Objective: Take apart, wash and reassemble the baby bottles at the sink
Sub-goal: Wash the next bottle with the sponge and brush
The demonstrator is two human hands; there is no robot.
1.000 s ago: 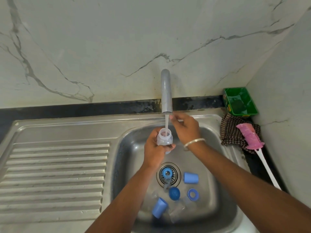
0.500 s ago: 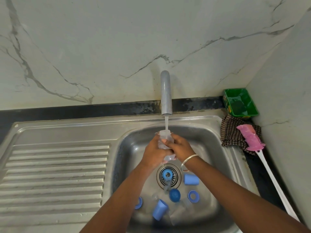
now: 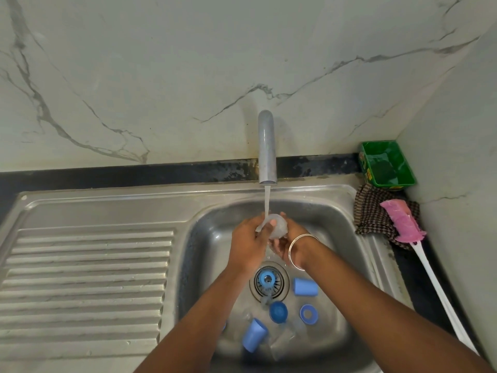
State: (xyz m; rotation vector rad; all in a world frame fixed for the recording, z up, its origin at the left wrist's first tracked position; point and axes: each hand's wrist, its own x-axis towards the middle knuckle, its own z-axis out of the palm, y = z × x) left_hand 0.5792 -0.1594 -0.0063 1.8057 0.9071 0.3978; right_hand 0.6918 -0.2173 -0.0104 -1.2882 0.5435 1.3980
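A clear baby bottle [image 3: 278, 227] is under the running water of the grey tap [image 3: 267, 146], over the steel sink [image 3: 209, 238]. My left hand [image 3: 248, 243] grips the bottle from the left. My right hand [image 3: 289, 244], with a bangle at the wrist, grips it from the right and below. On the sink floor lie two blue caps [image 3: 305, 287] [image 3: 254, 335], a blue ring [image 3: 308, 314], a blue round part [image 3: 278, 312] and a blue part on the drain [image 3: 266, 278]. Clear bottle pieces lie near them, hard to make out.
A ribbed steel draining board [image 3: 86, 278] lies left of the basin. At the right a green tub [image 3: 387, 164] stands in the corner above a checked cloth [image 3: 372, 211]. A pink-headed bottle brush [image 3: 403, 220] with a white handle lies along the right edge.
My right hand came down from the tap onto the bottle. Both hands have turned the bottle, which now shows its rounded end under the stream.
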